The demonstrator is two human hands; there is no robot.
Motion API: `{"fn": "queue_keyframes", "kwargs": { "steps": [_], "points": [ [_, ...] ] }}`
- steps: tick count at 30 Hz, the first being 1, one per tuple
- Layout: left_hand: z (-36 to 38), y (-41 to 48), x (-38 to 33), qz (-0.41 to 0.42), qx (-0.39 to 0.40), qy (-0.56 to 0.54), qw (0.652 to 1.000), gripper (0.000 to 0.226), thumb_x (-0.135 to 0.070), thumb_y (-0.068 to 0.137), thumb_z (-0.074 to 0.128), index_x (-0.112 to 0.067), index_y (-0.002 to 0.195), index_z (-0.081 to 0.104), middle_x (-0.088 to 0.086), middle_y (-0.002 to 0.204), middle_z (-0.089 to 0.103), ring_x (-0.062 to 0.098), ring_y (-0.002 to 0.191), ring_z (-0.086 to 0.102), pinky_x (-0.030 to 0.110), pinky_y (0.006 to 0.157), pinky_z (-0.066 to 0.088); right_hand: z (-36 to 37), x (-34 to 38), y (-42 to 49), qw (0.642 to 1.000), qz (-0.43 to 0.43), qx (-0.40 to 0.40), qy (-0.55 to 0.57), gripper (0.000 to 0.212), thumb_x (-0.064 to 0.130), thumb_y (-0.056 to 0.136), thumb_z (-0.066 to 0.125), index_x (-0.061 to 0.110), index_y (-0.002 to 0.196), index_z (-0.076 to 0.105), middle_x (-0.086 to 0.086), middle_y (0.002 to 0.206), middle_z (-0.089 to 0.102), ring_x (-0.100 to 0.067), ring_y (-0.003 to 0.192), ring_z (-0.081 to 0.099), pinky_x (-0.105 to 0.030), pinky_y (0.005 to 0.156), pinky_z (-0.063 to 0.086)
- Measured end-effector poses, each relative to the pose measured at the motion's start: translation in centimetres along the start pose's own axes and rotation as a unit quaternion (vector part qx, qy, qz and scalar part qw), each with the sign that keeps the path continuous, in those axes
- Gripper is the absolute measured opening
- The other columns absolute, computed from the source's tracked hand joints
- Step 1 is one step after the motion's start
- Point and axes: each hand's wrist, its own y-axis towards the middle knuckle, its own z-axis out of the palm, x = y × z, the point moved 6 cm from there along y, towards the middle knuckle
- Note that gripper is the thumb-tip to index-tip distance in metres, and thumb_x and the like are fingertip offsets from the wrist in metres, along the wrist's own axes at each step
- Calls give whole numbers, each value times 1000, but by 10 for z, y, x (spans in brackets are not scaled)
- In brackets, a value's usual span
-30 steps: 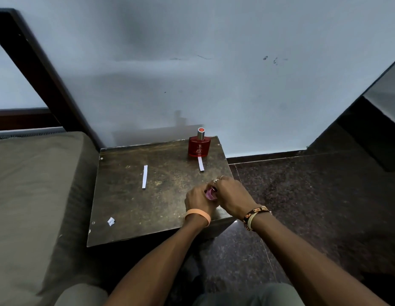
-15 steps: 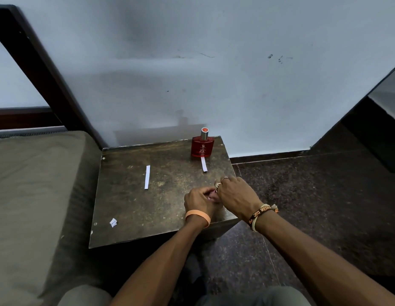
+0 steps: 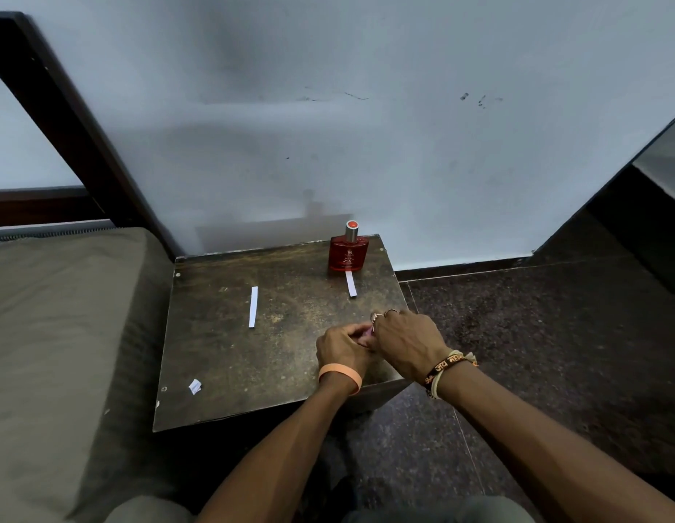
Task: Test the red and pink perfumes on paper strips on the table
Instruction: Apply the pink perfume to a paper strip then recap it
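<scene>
Head view:
- Table (image 3: pixel 222 364): dark, worn wooden top, set against the wall beside a grey-green mattress (image 3: pixel 64 334).
- Red perfume (image 3: pixel 347 254): upright at the far right corner, silver collar and red cap on.
- Right paper strip (image 3: pixel 351 284): flat, one end touching the red bottle's base.
- Left paper strip (image 3: pixel 253 307): flat, alone, well apart from both bottles.
- Paper scrap (image 3: pixel 195 386): near the front left edge.
- Pink perfume (image 3: pixel 366 334): only a pink sliver shows between the hands, low over the table's front right part.
- Left hand (image 3: pixel 341 347): fingers curled round the pink bottle.
- Right hand (image 3: pixel 407 343): fingers bent down over the bottle's top, apparently gripping the cap; the contact itself is hidden.
- Risk: the small bottle sits near the table edge, so a jerk as the cap frees could drop it to the stone floor.
- Risk: the nozzle's direction is hidden, so spray could miss the distant left strip.
</scene>
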Motion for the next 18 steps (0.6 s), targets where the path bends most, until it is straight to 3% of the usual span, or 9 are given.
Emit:
{"fn": "queue_keyframes", "kwargs": {
  "steps": [3, 7, 11, 13, 18],
  "points": [
    [-1, 0, 0, -4, -3, -7, 1000, 22, -14, 72, 79, -13, 94, 76, 4, 85, 75, 8, 72, 67, 19, 73, 55, -1, 5, -2, 998, -43, -9, -52, 36, 37, 105, 33, 13, 127, 47, -7, 120, 62, -26, 109, 60, -34, 74, 47],
    [0, -2, -1, -2, 6, 9, 1000, 16, -9, 65, 80, -23, 72, 75, -12, 72, 72, 5, 69, 67, 25, 73, 58, 3, 1, 1, 998, 22, 1, -54, 53, 55, 102, 26, 14, 112, 58, -6, 104, 69, -25, 95, 67, -32, 61, 40],
    [-2, -2, -3, -4, -1, 5, 1000, 21, -11, 75, 74, -15, 95, 76, 4, 87, 75, 8, 71, 64, 20, 74, 55, 4, 0, 1, 1000, 1, 11, -2, 46, 51, 102, 32, 14, 119, 52, -6, 112, 65, -26, 101, 64, -35, 65, 44],
    [-2, -2, -4, -5, 2, 2, 1000, 23, -12, 72, 77, -12, 96, 75, 5, 87, 75, 7, 70, 63, 16, 69, 52, 2, 3, -1, 999, -29, 13, -29, 41, 45, 103, 32, 14, 124, 49, -7, 115, 63, -27, 105, 62, -34, 67, 43],
    [-2, -2, -2, -8, 0, 22, 1000, 27, -13, 69, 79, -20, 95, 76, 2, 86, 75, 11, 74, 67, 21, 72, 55, 6, -2, 0, 999, 41, -5, -8, 52, 59, 99, 30, 16, 116, 55, -5, 103, 68, -25, 94, 67, -33, 60, 43]
  ]
}}
